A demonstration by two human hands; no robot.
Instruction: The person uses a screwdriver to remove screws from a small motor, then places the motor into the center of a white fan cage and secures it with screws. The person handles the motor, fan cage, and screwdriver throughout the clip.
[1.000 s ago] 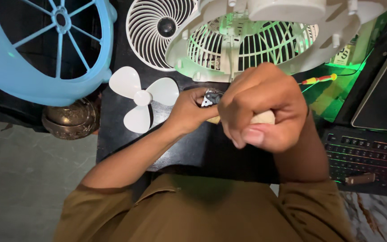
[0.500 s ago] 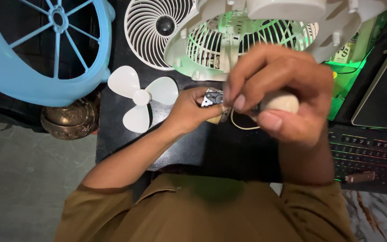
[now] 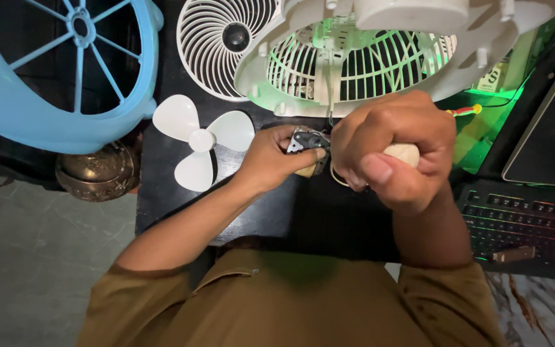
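At twelve o'clock the big white plastic fan housing with its ribbed grille (image 3: 367,58) lies face down, tilted toward me so I can work under its rim. At ten o'clock sits the pale blue spoked plastic guard (image 3: 65,71), and the white three-bladed plastic propeller (image 3: 202,140) lies at nine, set aside flat. My right hand (image 3: 396,151) is clenched round a cream rounded tool handle (image 3: 406,154), gripped hard for leverage. My left hand (image 3: 277,157) pinches the small grey metal motor (image 3: 306,141) at centre, steadying it. Half a second ago my right fingers were looser and higher; now they have closed into a fist.
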